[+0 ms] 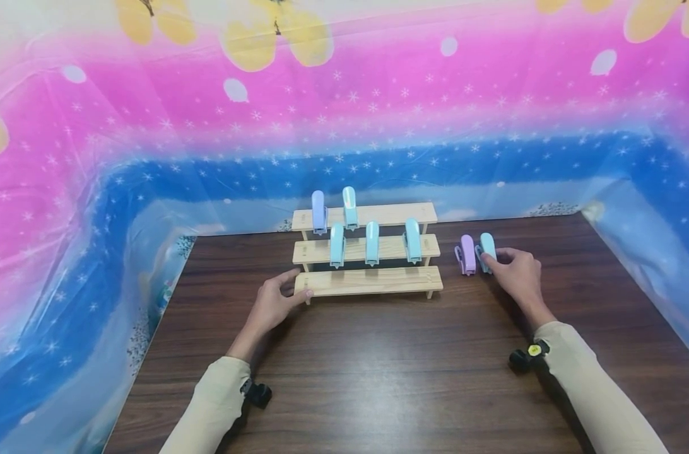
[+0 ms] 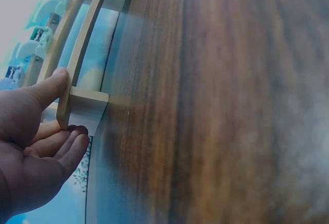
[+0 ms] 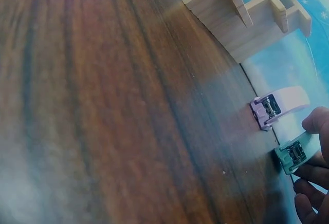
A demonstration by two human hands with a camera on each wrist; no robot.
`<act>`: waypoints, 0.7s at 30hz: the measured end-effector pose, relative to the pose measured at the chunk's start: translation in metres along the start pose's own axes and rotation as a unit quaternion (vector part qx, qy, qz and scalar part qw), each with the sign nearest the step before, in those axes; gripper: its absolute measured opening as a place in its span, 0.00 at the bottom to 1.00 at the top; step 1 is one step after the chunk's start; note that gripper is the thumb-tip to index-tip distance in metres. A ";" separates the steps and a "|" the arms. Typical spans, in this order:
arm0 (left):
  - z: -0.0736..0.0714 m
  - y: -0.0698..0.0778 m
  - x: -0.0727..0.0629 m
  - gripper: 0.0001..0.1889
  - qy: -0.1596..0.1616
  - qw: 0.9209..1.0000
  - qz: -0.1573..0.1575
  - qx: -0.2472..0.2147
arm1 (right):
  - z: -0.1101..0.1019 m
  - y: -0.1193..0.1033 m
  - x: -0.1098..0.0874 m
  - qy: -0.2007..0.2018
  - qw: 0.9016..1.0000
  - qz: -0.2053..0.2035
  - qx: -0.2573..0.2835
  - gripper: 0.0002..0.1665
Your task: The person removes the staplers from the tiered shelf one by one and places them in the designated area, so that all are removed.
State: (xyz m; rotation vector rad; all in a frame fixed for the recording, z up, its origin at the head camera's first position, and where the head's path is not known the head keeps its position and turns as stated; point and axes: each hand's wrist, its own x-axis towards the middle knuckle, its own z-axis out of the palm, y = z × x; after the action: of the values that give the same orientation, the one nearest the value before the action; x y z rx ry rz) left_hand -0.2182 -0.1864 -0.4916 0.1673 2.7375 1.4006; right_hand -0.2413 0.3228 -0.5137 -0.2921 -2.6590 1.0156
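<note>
A three-step wooden rack (image 1: 373,282) stands near the back of the table. My left hand (image 1: 276,299) grips the left end of its lowest step, thumb (image 2: 54,82) on one face and fingers curled beneath. To the rack's right, my right hand (image 1: 517,275) pinches a light teal stapler (image 1: 487,247) between thumb and fingers. Just left of that stands a purple stapler (image 1: 467,254), untouched; both show side by side in the right wrist view. On the top step are a periwinkle stapler (image 1: 318,211) and a teal stapler (image 1: 350,207). Three teal staplers (image 1: 372,241) stand on the middle step.
The dark wood-grain table (image 1: 378,366) carries the rack and staplers. A pink and blue patterned cloth (image 1: 344,113) hangs behind the table and along its sides. A black camera (image 1: 257,394) is strapped at each wrist.
</note>
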 end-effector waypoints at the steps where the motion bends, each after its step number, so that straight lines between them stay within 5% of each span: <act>1: 0.000 0.000 0.000 0.36 0.000 1.000 0.001 -0.001 | 0.000 0.000 0.000 -0.002 1.000 0.001 0.000 0.36; 21: 0.001 0.001 0.001 0.35 0.004 1.000 -0.002 -0.001 | -0.023 -0.013 0.005 -0.013 0.999 0.017 0.030 0.45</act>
State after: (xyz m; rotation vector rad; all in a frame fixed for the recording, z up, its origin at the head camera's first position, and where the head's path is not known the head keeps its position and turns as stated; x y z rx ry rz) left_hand -0.2193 -0.1854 -0.4916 0.1570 2.7412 1.4077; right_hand -0.2398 0.3288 -0.4876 -0.3146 -2.6482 1.1149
